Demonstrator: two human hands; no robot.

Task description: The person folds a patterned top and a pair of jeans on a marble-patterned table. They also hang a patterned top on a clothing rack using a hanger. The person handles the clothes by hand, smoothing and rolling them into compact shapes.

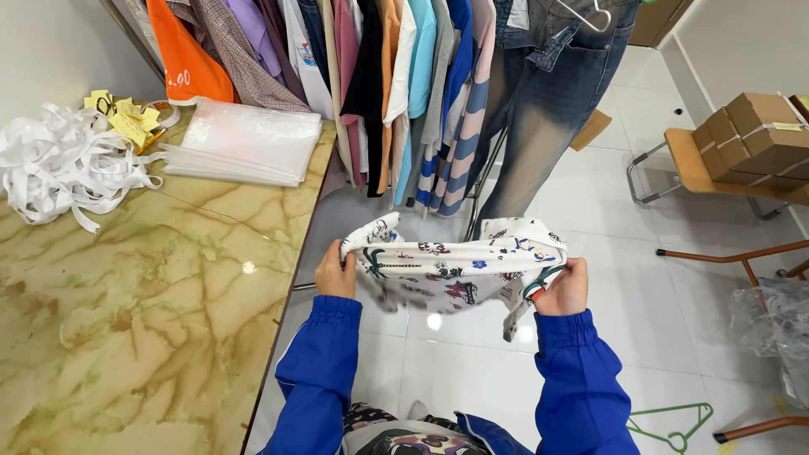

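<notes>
Between the marble-patterned table (126, 295) on the left and the chairs on the right, a person in blue sleeves (320, 371) held a white printed garment (455, 265) stretched out over the pale tiled floor (632, 337). Their left hand (335, 274) was closed around the garment's left edge, fingers curled tight over the bunched cloth. Their right hand (563, 288) gripped the right edge in the same way, fingers folded shut on the fabric near a striped trim. The garment hung between the two hands, near the middle of the view, clear of the table and above the floor

Farther off, a rack of hanging clothes (396, 84) ran across the top, with a pair of faded jeans (548, 101) at its right end. On the far part of the table lay a stack of clear plastic bags (244, 143), a heap of white strips (59, 160) to its left, and some yellow tags (126, 118) just beyond. At far right, brown cardboard boxes (754, 135) sat on a wooden chair (687, 164). A green hanger (674, 421) lay on the floor near the right sleeve
</notes>
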